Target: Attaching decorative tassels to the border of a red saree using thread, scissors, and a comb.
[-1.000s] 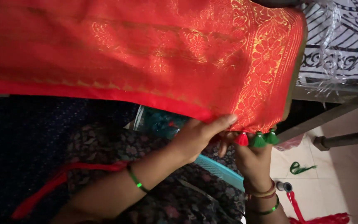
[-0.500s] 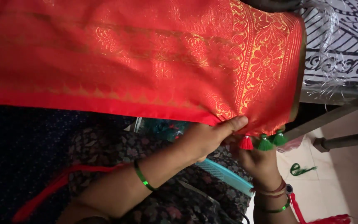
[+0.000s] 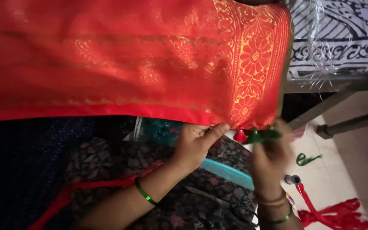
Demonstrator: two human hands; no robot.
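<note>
— Two hands are seen at the lower edge of the red cloth (image 3: 141, 64); what is gripped?
— The hem is pinched by the left hand (image 3: 196, 142). The green tassels (image 3: 263, 135) are covered by the blurred right hand (image 3: 269, 155), so its grip cannot be told. The blue comb (image 3: 228, 172) is partly hidden.

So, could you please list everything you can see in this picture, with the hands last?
red and gold cloth: one, spread across the upper frame
tassels: one red, two or so green, at the cloth's lower corner
comb: one, light blue, on the lap
scissors: one pair, dark, on the lap
thread spool: one, on the floor
red thread bundle: one, on the floor
green thread: one small bunch, on the floor
left hand: pinching the cloth's hem
right hand: blurred, at the green tassels
</note>
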